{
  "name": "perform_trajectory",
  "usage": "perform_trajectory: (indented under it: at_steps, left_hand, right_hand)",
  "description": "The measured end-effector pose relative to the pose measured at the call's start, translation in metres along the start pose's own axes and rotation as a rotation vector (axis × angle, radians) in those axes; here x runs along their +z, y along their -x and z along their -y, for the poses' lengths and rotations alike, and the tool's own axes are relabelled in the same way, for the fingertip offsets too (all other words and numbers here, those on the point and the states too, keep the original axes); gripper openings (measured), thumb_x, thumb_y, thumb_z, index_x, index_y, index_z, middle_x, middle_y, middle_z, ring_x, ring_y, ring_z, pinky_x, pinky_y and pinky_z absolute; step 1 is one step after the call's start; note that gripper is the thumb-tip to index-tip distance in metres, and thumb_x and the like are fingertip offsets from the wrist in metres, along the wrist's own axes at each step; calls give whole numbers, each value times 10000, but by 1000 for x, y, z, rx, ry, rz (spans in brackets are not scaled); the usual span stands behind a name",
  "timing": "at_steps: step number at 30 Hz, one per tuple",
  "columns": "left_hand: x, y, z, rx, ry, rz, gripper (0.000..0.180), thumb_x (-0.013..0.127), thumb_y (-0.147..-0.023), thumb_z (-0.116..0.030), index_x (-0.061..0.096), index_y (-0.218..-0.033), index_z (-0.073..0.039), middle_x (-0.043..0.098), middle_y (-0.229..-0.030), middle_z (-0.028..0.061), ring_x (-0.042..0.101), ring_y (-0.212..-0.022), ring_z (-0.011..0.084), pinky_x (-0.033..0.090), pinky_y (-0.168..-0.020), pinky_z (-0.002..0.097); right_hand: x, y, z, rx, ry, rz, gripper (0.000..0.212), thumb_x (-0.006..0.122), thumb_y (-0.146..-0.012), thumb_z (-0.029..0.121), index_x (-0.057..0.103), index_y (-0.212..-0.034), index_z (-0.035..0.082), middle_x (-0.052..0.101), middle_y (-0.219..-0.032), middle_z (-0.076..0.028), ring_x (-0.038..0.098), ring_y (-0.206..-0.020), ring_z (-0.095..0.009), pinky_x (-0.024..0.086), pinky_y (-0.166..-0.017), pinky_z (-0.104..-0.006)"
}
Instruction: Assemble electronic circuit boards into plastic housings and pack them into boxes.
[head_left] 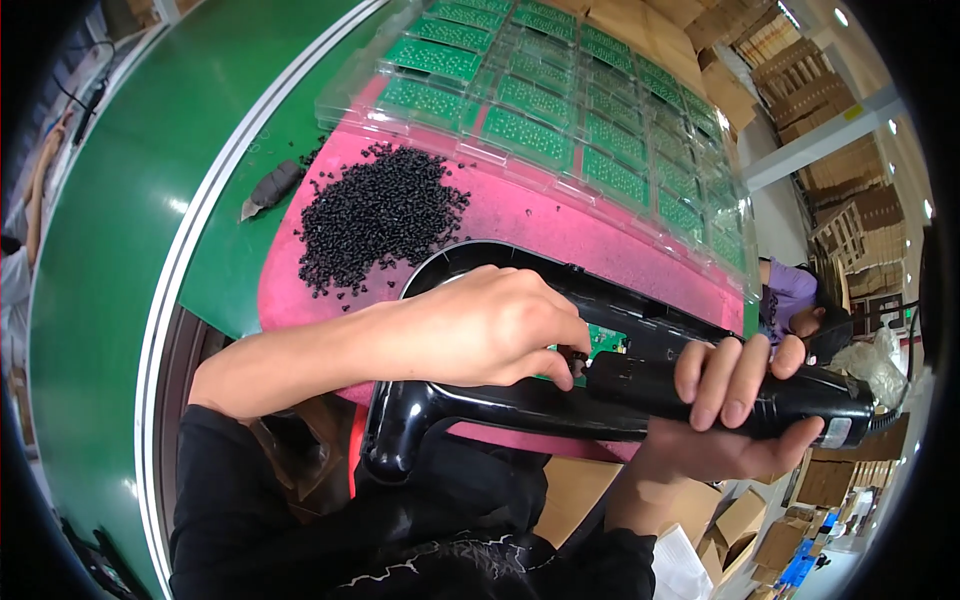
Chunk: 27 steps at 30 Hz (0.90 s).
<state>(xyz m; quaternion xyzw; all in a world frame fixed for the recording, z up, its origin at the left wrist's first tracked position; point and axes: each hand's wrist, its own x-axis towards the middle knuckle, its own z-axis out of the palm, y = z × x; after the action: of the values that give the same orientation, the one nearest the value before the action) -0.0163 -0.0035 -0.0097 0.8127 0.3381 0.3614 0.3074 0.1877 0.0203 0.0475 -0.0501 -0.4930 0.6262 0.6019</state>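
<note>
My right hand (735,395) is wrapped round a black electric screwdriver (640,385), which lies nearly level with its tip pointing left. My left hand (500,325) reaches over from the left, its thumb and fingers pinched together just at the screwdriver's tip. Whatever sits between those fingers is too small and hidden to name. Under both hands is a glossy black plastic housing (480,402), long with a rounded left end. Part of a green circuit board (607,340) shows inside it, beside the left fingertips.
A heap of small black screws (375,215) lies on the pink mat (530,215). Beyond it, clear plastic trays (470,130) hold many green circuit boards. A dark grey wrapped object (272,187) rests on the green table (100,290). A person in purple (790,300) is at the right.
</note>
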Motion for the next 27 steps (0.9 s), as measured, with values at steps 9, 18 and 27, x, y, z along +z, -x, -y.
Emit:
perform_trajectory:
  at_steps: [9, 18, 27]
  left_hand:
    - [4, -3, -8, -115, 152, -203, 40, 716, -776, 8, 707, -815, 13, 705, -775, 115, 687, -712, 244, 539, -619, 323]
    - [-7, -9, -12, -200, 277, -156, 91, 697, -822, 0, 726, -907, 15, 729, -843, 119, 714, -760, 192, 552, -673, 267]
    - [-2, -7, -6, -217, 217, -121, 151, 727, -810, -36, 742, -958, -9, 737, -919, 132, 725, -784, 215, 578, -672, 282]
  right_hand:
    - [-7, 1, 9, -105, -62, -23, 472, 557, -928, 536, 425, -1053, 101, 517, -672, -13, 495, -484, -128, 437, -525, -299]
    - [-1, -5, 14, -209, 21, 13, 404, 646, -887, 400, 423, -986, 78, 452, -622, 25, 422, -461, -74, 367, -494, -230]
    - [2, -4, 15, -289, -4, -26, 387, 651, -890, 371, 414, -975, 77, 457, -621, 21, 448, -471, -77, 387, -511, -237]
